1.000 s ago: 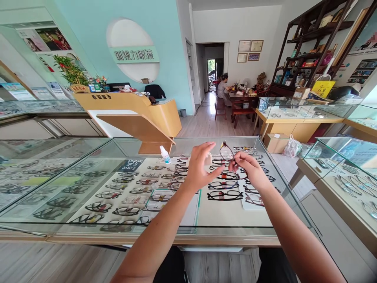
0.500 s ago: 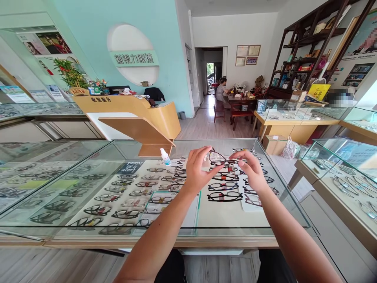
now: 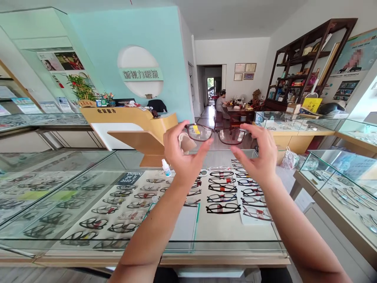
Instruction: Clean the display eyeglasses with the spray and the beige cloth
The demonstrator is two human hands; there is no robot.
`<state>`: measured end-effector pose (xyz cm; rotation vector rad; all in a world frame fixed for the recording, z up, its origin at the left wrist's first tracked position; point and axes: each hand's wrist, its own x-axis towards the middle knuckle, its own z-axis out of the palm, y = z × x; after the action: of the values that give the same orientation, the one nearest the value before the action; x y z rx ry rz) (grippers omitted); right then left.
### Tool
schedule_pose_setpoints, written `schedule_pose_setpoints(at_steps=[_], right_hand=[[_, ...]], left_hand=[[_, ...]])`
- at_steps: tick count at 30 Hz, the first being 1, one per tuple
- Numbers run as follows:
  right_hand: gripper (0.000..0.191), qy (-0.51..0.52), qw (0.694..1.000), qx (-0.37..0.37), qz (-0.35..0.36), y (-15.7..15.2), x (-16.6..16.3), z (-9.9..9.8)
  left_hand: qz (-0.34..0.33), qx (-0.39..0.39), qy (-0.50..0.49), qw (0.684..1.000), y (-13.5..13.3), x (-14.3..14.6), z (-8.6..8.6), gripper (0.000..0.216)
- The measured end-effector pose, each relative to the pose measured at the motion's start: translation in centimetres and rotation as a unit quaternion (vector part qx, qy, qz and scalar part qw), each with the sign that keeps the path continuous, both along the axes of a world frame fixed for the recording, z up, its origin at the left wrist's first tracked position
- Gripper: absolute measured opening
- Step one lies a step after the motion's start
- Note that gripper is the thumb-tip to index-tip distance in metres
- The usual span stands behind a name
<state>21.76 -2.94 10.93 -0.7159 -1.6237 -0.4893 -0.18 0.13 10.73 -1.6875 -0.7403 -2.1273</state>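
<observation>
Dark-rimmed eyeglasses (image 3: 216,133) are held up in front of me, above the glass display case (image 3: 235,240). A yellow sticker shows on the left lens. My left hand (image 3: 185,155) pinches the frame's left end between thumb and fingers, and a pale tag hangs by that hand. My right hand (image 3: 259,153) grips the other end the same way, its thumb below the right lens. Underneath, rows of eyeglasses (image 3: 223,208) lie in the case. A small white bottle (image 3: 166,168) with a blue label stands on the case, left of my left hand.
Further glass cases stand at the left and at the right (image 3: 341,188). Beyond the case is a wooden counter (image 3: 123,122). A person (image 3: 221,105) sits at a dark table in the back. Dark shelves (image 3: 303,67) line the right wall.
Both hands have lifted the eyeglasses from low over the case to a higher position, with the lenses now facing me. My view has tilted up a little.
</observation>
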Motion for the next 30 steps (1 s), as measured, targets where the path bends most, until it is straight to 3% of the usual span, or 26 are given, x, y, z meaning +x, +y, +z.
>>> schedule_pose_setpoints(at_steps=[2,5,11,19,30], right_hand=[[0.049,0.012,1.000,0.027,-0.011,-0.3,-0.2,2.0],[0.049,0.031,0.999,0.007,-0.016,-1.3,-0.7,3.2],[0.049,0.051,0.998,-0.037,0.003,-2.3,-1.8,2.4],[0.055,0.096,0.993,-0.073,-0.018,-1.7,-2.1,1.7],[0.047,0.134,0.987,-0.085,0.007,-2.0,-2.0,1.4]], left_hand=[[-0.006,0.016,-0.011,1.000,-0.3,0.6,1.7,0.065],[-0.002,-0.002,-0.021,1.000,-1.1,0.9,2.4,0.064],[0.012,-0.049,-0.018,0.999,-1.8,0.3,1.8,0.065],[0.013,-0.102,0.016,0.995,-2.4,-0.6,2.3,0.063],[0.010,-0.106,0.025,0.994,-2.3,-0.6,2.1,0.060]])
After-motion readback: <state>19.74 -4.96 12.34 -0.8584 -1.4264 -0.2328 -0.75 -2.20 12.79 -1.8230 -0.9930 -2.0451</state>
